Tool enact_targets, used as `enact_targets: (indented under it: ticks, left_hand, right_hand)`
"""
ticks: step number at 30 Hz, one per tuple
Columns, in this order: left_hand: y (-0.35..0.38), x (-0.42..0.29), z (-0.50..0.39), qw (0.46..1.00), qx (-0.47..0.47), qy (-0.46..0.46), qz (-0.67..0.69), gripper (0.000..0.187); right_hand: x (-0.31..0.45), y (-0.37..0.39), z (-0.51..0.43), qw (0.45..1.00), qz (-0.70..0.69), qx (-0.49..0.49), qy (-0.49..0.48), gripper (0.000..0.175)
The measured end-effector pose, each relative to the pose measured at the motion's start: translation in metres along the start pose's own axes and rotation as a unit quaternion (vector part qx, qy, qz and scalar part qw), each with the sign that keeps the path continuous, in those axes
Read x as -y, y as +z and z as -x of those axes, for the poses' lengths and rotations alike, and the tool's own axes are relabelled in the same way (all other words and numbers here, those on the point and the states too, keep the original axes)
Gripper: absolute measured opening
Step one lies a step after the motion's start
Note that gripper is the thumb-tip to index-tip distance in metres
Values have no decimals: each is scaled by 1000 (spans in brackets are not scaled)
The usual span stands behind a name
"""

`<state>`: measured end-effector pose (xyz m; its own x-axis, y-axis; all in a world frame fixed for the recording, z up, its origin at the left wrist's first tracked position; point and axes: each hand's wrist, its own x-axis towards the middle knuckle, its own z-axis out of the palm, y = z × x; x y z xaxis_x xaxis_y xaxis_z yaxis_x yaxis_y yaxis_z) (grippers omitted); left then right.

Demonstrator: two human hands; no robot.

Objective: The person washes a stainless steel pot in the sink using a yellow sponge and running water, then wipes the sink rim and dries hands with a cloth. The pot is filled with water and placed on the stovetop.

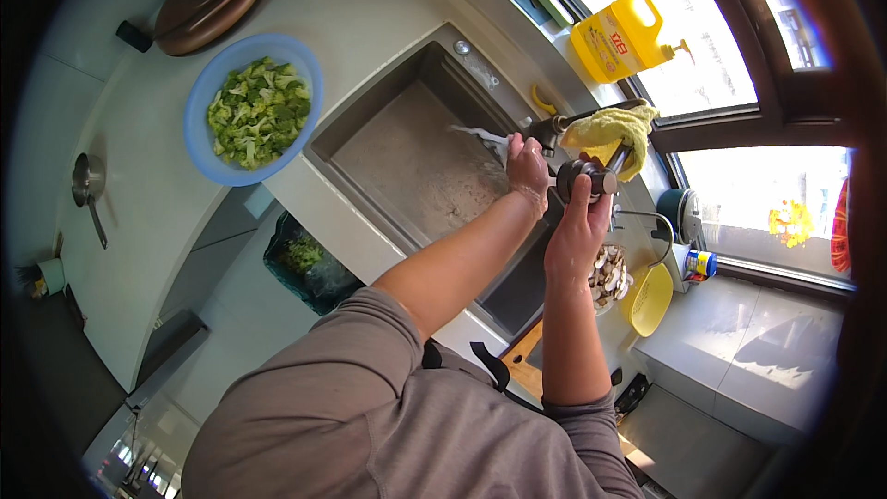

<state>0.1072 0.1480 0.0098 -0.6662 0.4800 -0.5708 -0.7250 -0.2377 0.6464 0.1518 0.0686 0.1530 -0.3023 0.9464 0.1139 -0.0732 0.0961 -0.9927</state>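
Observation:
Over the sink (pixel 416 152), my right hand (pixel 582 222) grips the dark round faucet head (pixel 578 180). Water streams out of it. My left hand (pixel 528 170) is wet and curled in the stream beside the faucet head; I cannot tell whether anything is inside its fingers. A yellow cloth (pixel 613 135) hangs over the faucet just beyond my right hand. On the counter left of the sink stands a blue basin (pixel 195 132) of cut broccoli (pixel 258 111). Sliced mushrooms (pixel 610 274) lie in a container to the right of my right forearm.
A yellow detergent bottle (pixel 617 38) stands by the window. A yellow basket (pixel 651 298) is beside the mushrooms. A wooden board (pixel 524 360) is near the sink's right end. A small metal pan (pixel 89 184) and a lidded brown pot (pixel 211 3) stand on the left counter; a lined bin (pixel 305 260) is below.

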Motion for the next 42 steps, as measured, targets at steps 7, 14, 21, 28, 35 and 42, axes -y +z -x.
enact_targets:
  ticks: [7, 14, 21, 28, 35, 42]
  left_hand:
    - [-48, -41, -5, 918, 313, -223, -97, 23]
    - [-86, -91, -1, 809, 460, -248, -269, 28]
    - [-127, -116, -29, 650, 362, 49, -667, 47]
    - [-235, -146, -53, 351, 221, 324, -851, 60]
    - [-347, -224, -37, 286, 201, 319, -881, 77]
    - [-328, -75, 72, 364, 338, 362, -789, 95]
  right_hand:
    - [5, -16, -4, 998, 51, 35, 17, 36]
    - [13, -52, -12, 995, 30, 85, 38, 33]
    - [-4, -78, -6, 972, -169, 143, 81, 46]
    - [-99, -111, 30, 865, 427, 155, 212, 41]
    - [-136, -163, 106, 855, 447, 190, 180, 39]
    - [-138, -184, 122, 874, 418, 159, 189, 36]
